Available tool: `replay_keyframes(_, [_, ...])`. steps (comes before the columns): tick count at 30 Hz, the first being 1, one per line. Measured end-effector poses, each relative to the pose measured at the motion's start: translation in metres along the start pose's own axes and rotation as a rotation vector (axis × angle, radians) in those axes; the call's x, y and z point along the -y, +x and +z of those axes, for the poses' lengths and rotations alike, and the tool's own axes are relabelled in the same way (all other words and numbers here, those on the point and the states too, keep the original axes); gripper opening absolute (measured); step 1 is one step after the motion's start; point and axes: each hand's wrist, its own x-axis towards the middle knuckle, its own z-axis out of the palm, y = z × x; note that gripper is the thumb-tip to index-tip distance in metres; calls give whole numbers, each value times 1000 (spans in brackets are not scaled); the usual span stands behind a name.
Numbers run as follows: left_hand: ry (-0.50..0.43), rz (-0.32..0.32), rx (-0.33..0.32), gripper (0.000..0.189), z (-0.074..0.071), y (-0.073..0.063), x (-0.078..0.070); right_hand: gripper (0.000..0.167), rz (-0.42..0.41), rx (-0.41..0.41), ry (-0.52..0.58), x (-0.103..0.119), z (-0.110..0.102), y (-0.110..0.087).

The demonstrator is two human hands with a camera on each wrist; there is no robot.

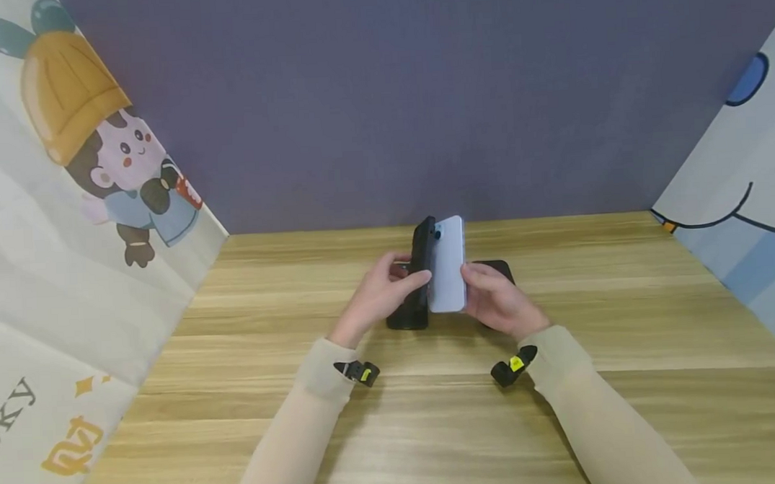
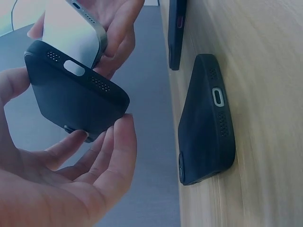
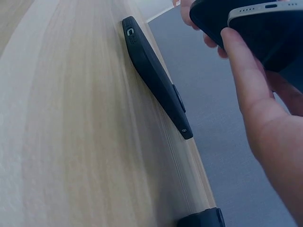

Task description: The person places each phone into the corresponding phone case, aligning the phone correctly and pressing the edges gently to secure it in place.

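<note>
Above the table, my left hand (image 1: 387, 285) grips a black phone case (image 1: 419, 259) by its long edges, thumb on the near side. Speaker holes and a port cutout show along the bottom edge of this case (image 2: 71, 99) in the left wrist view. My right hand (image 1: 499, 298) holds a pale lavender phone (image 1: 449, 268) by its side, camera end up. The phone stands nearly upright beside the case, its edge overlapping the case's open side. In the right wrist view, the phone's bottom edge (image 3: 270, 6) and dark screen side show.
Two phones in black cases lie on the wooden table (image 1: 421, 428): one phone (image 1: 404, 319) below my left hand, the other phone (image 1: 499, 267) partly hidden behind my right hand. A dark grey panel (image 1: 420, 103) rises behind the table. Cartoon-printed sheets (image 1: 162, 295) flank it.
</note>
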Motion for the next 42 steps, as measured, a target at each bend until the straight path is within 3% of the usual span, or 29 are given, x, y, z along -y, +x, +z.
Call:
replay_keyframes(11, [-81,9,37,63,2,0,0,30,0,9,-9,0,4,2])
replay_keyframes(42, [-100,35,92,65,5,0,0,30,21,-16,-80,-1,11,4])
